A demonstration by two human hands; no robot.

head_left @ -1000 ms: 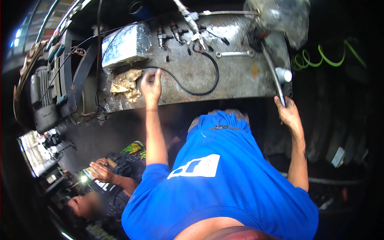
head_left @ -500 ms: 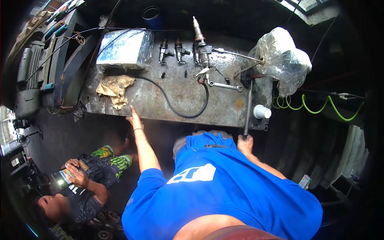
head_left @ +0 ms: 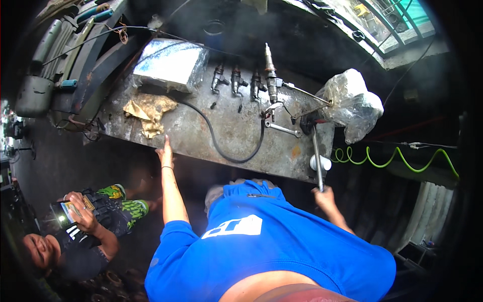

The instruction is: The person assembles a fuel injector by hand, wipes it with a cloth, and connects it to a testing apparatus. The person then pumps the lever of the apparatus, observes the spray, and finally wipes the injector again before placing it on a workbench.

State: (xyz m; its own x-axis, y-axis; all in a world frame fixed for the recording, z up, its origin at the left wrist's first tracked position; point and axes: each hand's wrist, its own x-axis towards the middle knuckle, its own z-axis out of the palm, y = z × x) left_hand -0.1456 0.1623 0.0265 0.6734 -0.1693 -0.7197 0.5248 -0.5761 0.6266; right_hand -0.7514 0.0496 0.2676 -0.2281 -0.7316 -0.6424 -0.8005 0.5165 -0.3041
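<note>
Bright barred window (head_left: 390, 25), dark floor (head_left: 85, 158)

Lever (head_left: 316, 144): long, slim, straight metal bar, grey and a bit shiny. Upper end meets a dark fitting (head_left: 307, 123) with a small red part, set near the right edge of the surface (head_left: 185, 132). Bar runs almost straight toward the near edge, slight slant, passing over it close to the near right corner; darker lower end sticks out beyond, gripped there. Height above surface unclear.
</note>
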